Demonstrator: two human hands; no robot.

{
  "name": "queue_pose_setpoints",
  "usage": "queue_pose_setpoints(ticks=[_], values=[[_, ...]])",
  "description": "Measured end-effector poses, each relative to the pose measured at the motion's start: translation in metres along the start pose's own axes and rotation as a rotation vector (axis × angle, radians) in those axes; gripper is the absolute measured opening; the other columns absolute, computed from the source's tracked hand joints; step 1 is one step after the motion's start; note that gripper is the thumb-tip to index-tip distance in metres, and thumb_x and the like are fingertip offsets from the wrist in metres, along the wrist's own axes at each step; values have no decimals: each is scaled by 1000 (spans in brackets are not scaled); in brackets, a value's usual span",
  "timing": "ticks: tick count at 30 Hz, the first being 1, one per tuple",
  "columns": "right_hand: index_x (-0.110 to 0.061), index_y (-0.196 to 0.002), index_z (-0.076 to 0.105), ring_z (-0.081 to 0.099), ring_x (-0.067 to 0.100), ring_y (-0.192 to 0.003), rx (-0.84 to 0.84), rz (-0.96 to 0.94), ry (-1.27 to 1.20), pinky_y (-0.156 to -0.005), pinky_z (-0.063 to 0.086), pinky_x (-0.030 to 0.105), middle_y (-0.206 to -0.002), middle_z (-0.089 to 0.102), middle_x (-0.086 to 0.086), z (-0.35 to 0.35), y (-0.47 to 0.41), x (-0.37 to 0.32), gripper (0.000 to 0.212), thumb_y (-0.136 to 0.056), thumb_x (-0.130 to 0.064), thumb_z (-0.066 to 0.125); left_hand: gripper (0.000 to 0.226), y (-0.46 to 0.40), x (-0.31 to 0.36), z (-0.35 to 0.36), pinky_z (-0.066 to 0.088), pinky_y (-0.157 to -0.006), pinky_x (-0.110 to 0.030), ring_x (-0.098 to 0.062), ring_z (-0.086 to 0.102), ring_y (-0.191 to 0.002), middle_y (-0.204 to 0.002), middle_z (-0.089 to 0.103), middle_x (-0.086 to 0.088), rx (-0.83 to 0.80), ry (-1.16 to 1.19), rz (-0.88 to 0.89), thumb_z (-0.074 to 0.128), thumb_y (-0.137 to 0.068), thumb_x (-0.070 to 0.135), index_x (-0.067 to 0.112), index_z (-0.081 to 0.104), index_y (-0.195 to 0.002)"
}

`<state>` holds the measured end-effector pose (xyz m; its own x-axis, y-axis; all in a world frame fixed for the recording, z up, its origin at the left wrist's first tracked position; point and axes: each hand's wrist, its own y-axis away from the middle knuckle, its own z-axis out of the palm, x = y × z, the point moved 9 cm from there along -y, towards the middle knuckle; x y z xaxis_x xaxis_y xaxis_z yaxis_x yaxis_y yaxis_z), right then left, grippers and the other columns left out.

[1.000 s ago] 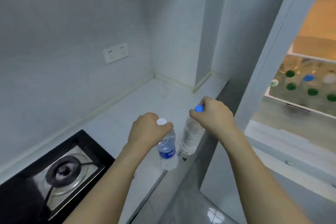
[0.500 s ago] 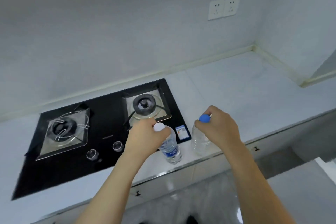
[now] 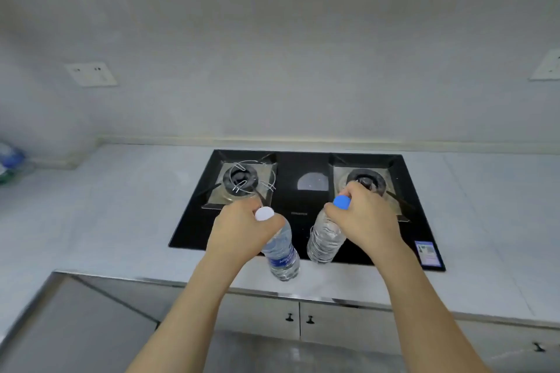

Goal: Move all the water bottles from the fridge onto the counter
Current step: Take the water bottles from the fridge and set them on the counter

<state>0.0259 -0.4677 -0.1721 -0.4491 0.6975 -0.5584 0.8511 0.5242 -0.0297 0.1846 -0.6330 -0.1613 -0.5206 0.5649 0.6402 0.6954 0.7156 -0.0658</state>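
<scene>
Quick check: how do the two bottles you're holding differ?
The left bottle has a white cap and a blue label; the right bottle has a blue cap and no label that shows. The left one is over the counter's front strip, the right one over the black hob. Both are clear and gripped near the neck.

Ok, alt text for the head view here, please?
Two hands each hold a water bottle by the neck above a black gas hob: left hand the white-capped bottle, right hand the blue-capped bottle. White counter surrounds the hob.
</scene>
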Motion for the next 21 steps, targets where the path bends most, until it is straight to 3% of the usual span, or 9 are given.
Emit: queue_pose_setpoints(ticks=[4,11,21], values=[[-23,-87,49,59,18,-69,-51,-54,20,-58,41,30,-76,60,-5,45,6,-74,22,-83,-42,59,41,7,-68,-61,29,-50,-26,-15,32,-52,-53,37,2,76,25,-91,67,-74,35,13,35,-58],[-25,-83,48,56,14,-67,-121,-180,24,-54,37,28,-76,59,-5,116,30,-195,20,-85,-42,58,46,25,-176,-158,22,-50,-27,-18,24,-55,-57,27,-1,197,-1,-194,66,-76,37,13,30,-61],[-24,-92,52,56,13,-74,-195,-320,40,-62,40,31,-81,60,-7,186,36,-311,22,-88,-44,58,44,35,-285,-231,20,-49,-25,-15,21,-54,-58,25,2,327,119,-349,67,-74,32,16,28,-62]])
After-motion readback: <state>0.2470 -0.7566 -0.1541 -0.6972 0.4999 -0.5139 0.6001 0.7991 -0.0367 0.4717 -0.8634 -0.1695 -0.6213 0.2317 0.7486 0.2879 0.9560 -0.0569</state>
